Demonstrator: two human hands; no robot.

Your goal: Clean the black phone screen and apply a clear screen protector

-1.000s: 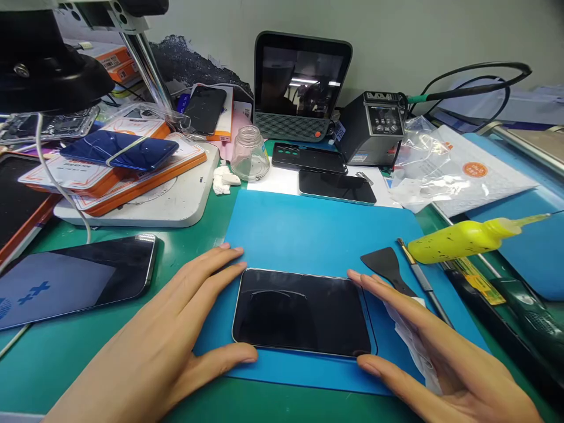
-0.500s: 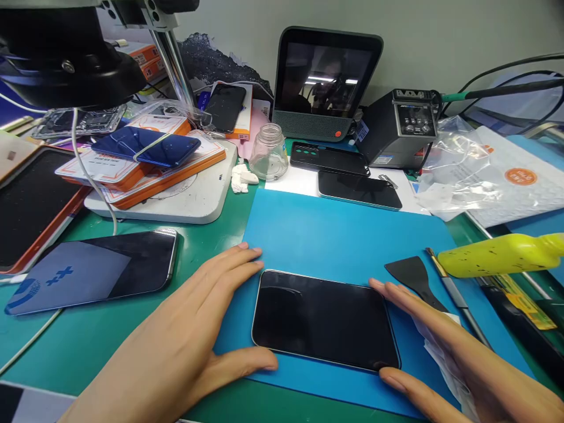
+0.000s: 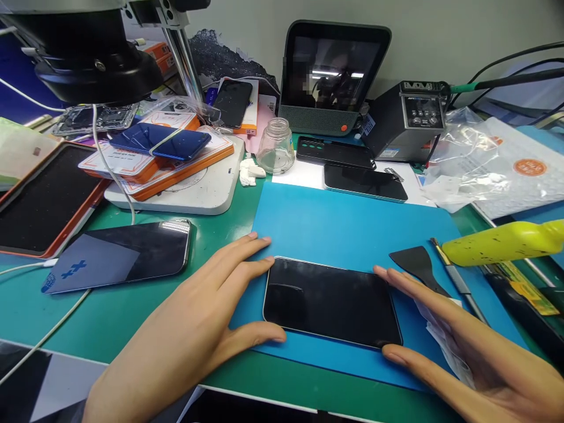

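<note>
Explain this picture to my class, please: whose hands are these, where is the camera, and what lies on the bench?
The camera sits on the person's head, looking down at their own bare hands, so no robot appears. The left hand and right hand rest flat at either end of a dark phone, fingertips at its edges; neither grips it. The phone lies screen up on a blue mat. Beside the right hand lie a black scraper and a yellow bottle. Further back stand a small glass jar, more phones, and a small screen.
</note>
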